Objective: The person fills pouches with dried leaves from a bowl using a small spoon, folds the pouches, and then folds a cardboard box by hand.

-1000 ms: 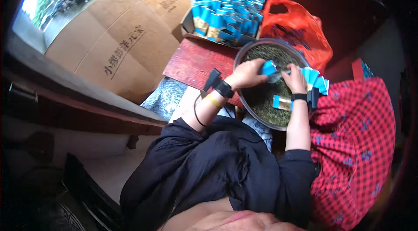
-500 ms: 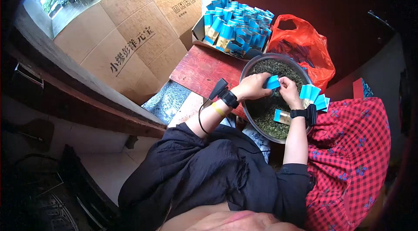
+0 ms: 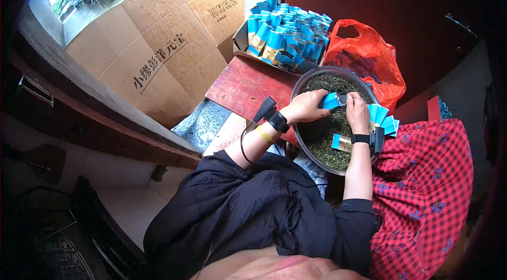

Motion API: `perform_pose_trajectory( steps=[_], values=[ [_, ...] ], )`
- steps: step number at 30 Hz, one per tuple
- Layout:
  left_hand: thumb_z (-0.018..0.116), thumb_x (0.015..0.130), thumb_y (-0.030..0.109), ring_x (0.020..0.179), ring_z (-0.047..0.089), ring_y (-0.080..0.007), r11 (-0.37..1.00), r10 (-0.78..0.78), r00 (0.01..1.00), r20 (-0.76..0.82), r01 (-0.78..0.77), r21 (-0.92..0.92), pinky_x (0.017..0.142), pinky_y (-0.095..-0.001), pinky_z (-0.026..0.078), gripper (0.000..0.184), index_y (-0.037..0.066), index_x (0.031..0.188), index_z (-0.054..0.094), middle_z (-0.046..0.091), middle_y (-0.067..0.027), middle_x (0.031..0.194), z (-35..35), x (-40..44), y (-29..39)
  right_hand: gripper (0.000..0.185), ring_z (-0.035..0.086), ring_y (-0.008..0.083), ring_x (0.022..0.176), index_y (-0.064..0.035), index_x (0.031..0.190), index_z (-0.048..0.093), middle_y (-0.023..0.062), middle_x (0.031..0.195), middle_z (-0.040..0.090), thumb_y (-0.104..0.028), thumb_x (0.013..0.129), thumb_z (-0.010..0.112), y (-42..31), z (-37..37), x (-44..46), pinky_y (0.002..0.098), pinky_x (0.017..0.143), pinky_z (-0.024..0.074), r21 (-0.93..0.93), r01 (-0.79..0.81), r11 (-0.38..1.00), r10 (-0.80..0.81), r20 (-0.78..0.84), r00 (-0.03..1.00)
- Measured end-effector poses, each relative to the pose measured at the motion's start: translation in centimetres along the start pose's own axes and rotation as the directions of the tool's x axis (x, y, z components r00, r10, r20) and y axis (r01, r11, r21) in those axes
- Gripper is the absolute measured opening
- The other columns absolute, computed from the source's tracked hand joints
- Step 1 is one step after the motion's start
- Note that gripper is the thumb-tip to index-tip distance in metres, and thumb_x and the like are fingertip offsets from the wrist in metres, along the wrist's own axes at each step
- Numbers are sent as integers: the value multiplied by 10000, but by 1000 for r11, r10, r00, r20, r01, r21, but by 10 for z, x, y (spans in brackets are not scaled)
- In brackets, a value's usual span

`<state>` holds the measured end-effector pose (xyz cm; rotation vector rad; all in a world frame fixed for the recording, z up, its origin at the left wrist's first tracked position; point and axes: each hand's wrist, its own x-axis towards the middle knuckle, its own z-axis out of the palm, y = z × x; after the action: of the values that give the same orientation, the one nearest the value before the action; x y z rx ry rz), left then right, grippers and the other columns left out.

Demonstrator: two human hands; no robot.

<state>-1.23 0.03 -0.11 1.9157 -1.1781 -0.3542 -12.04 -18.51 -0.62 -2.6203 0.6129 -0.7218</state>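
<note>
My left hand [image 3: 308, 106] is closed on a small blue packet [image 3: 330, 101], held over a wide metal bowl [image 3: 297, 131]. My right hand [image 3: 358, 113] pinches at the packet's right end, where a greyish, shiny piece [image 3: 342, 100] shows; whether it is the packet's mouth or an inner bag I cannot tell. Dried green leaves [image 3: 328, 150], looking like tea, fill the bowl. A blue-and-gold packet [image 3: 342, 143] lies on the leaves below my right wrist. Several more blue packets [image 3: 381, 116] lie fanned out at the bowl's right edge.
An open carton [image 3: 242, 42] packed with blue-and-gold packets [image 3: 288, 31] stands on the red wooden board [image 3: 248, 80] behind the bowl. A red plastic bag [image 3: 391, 63] sits at the back right. Red checked cloth [image 3: 428, 185] lies at right; a large cardboard sheet [image 3: 153, 47] stands left.
My right hand has moved slightly right, away from my left hand, and the greyish piece now shows between them at the packet's end. My left hand has stayed nearly in place.
</note>
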Motion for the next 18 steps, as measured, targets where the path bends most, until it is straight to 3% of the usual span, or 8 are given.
perform_pose_trajectory(
  steps=[2, 3, 6, 8, 9, 11, 15, 18],
  values=[
    [709, 755, 324, 987, 628, -362, 1000, 5, 1000, -5, -5, 1, 850, -429, 488, 573, 30, 1218, 543, 651, -226, 1024, 1, 0, 0, 229, 632, 392, 846, -70, 964, 605, 193, 880, 659, -272, 931, 503, 5, 6, -3, 486, 724, 484, -56, 20, 998, -12, 130, 991],
    [709, 755, 324, 984, 629, -363, 1000, 8, 1000, -6, -8, -2, 849, -430, 488, 572, 28, 1216, 543, 651, -228, 1023, 1, 1, -1, 224, 628, 401, 850, -71, 949, 611, 207, 882, 656, -266, 927, 503, 5, 10, -6, 488, 727, 485, -20, 76, 997, -72, 160, 984],
    [710, 754, 323, 974, 631, -367, 1000, 12, 1000, -12, -12, -5, 844, -430, 490, 570, 26, 1210, 545, 653, -230, 1014, 2, 1, -1, 233, 647, 364, 797, -58, 909, 620, 187, 822, 663, -262, 924, 509, 18, 22, -1, 449, 710, 500, 99, 36, 994, -53, 183, 982],
    [711, 753, 322, 967, 633, -369, 1000, 11, 1000, -15, -11, -6, 840, -429, 491, 567, 26, 1207, 547, 654, -231, 1007, 1, 0, 0, 255, 662, 269, 690, -27, 861, 621, 142, 726, 659, -250, 925, 515, 27, 28, 2, 379, 655, 514, 230, -110, 967, 38, 297, 954],
    [712, 752, 321, 962, 635, -368, 1000, 13, 1000, -17, -13, -9, 835, -428, 492, 564, 25, 1203, 549, 656, -230, 1002, 1, 0, 0, 255, 662, 269, 690, -27, 861, 621, 142, 726, 659, -250, 925, 515, 28, 29, 1, 379, 655, 514, 231, -111, 967, 39, 295, 955],
    [712, 751, 319, 958, 637, -368, 1000, 15, 1000, -18, -15, -10, 829, -426, 494, 561, 24, 1200, 552, 658, -228, 996, 1, 0, 1, 275, 634, 167, 605, 2, 832, 612, 86, 664, 638, -236, 930, 518, 28, 31, 1, 311, 595, 506, 355, -190, 915, 69, 327, 942],
    [713, 750, 316, 956, 638, -366, 1000, 13, 1000, -20, -14, -13, 824, -425, 495, 558, 22, 1197, 554, 658, -228, 993, 1, 0, 0, 245, 610, 123, 607, -41, 897, 606, 40, 725, 639, -226, 983, 470, 44, 44, 5, 272, 559, 494, 393, -239, 888, 64, 410, 910],
    [713, 748, 316, 959, 637, -366, 1000, 18, 1000, -21, -18, -14, 832, -427, 494, 561, 22, 1198, 554, 656, -230, 999, 2, 0, -2, 238, 581, 103, 584, -63, 894, 603, 25, 713, 622, -228, 986, 457, 28, 38, 5, 253, 526, 464, 367, -381, 848, 209, 430, 878]
  ],
)
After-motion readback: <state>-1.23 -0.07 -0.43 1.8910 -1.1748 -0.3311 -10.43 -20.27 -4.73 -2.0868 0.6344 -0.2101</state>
